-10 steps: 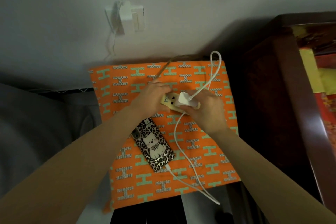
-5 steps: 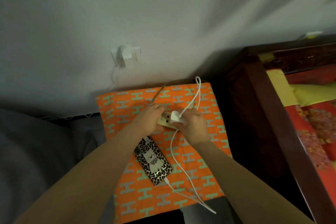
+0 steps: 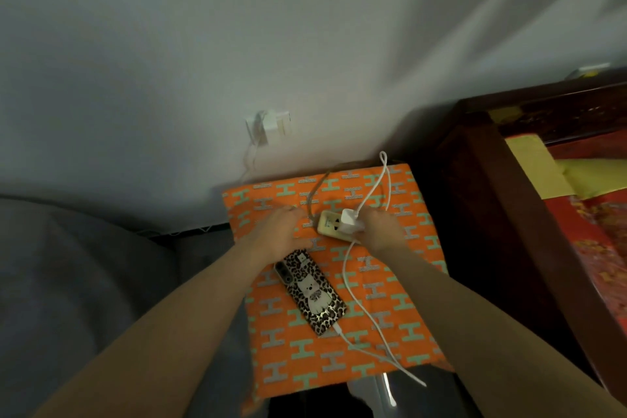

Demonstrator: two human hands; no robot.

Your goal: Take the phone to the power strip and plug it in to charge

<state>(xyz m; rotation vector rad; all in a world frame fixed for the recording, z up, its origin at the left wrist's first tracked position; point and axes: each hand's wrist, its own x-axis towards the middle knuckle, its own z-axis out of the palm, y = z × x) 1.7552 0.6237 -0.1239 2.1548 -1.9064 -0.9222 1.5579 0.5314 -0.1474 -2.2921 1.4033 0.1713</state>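
A phone in a leopard-print case (image 3: 310,292) lies face down on the orange patterned cloth (image 3: 400,332), with a white cable (image 3: 353,295) plugged into its near end. The cable runs up to a white charger adapter (image 3: 349,221) seated in the cream power strip (image 3: 330,227). My right hand (image 3: 381,229) grips the adapter and the strip's right end. My left hand (image 3: 280,232) rests flat on the cloth just left of the strip, fingers spread, holding nothing.
A wall socket (image 3: 269,127) with a white plug sits on the grey wall above the cloth. A dark wooden bed frame (image 3: 502,214) with red bedding stands to the right. Grey fabric (image 3: 84,282) lies at the left.
My left hand has let go of the power strip and slid left onto the cloth. The view has pulled back and tilted up. My right hand stays on the adapter.
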